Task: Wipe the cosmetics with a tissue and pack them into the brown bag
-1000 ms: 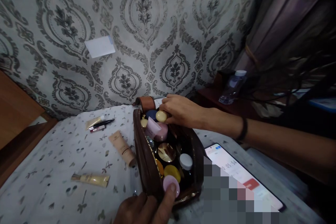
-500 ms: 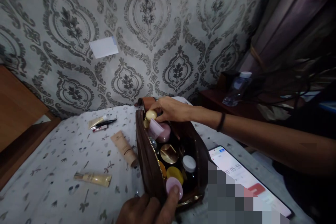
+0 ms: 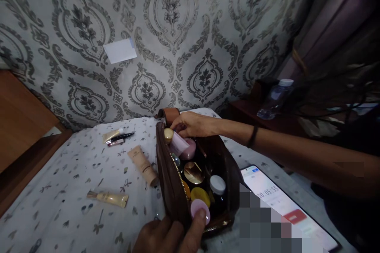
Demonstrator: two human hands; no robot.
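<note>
A brown zip bag stands open on the patterned sheet, holding several jars and tubes. My right hand reaches over its far end, fingers bent beside a gold-capped item and a pale pink tube; what its fingertips grip, if anything, is hidden. At the near end, my left hand has one finger on a round pink lid, its other fingers curled against the bag. Between the hands sit a gold lid, a white-capped jar and a yellow lid.
Left of the bag lie a beige tube, a gold tube and a black pen-like item among small cosmetics. A phone lies on the right. Behind it, a clear bottle stands on a dark red surface.
The gold-capped item sits slightly lower in the bag's far end, and my right fingers have shifted off its top to the right. My left finger stays on the pink lid. The view has shifted slightly.
</note>
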